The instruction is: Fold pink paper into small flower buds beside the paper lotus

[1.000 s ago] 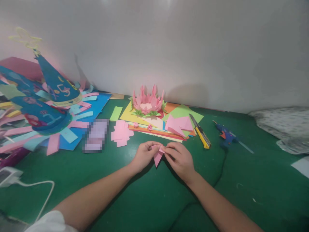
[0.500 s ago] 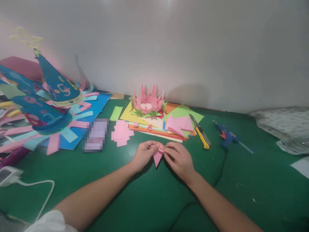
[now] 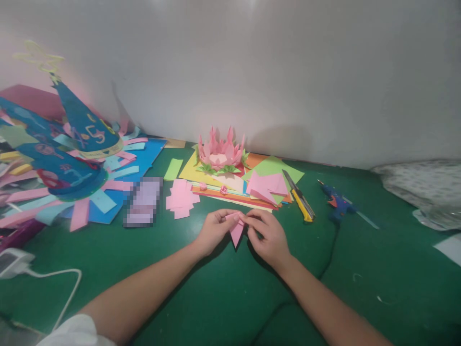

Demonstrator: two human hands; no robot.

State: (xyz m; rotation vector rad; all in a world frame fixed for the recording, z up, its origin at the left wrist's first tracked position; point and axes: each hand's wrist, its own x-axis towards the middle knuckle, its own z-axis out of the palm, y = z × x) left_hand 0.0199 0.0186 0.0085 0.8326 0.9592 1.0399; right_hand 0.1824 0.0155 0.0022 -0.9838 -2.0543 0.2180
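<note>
- From here, the pink paper looks like a narrow folded triangle, sharp tip toward the person, layers overlapping at its wide upper edge.
- It sits between the two hands over the desk, in front of a pink paper flower.
- The left hand has its fingers pinched together on the left corner.
- The right hand has curled fingers, tips at the upper right corner; whether they grip, I can't tell.
- On the rear blue cone hat, one shape reads like a "5".
</note>
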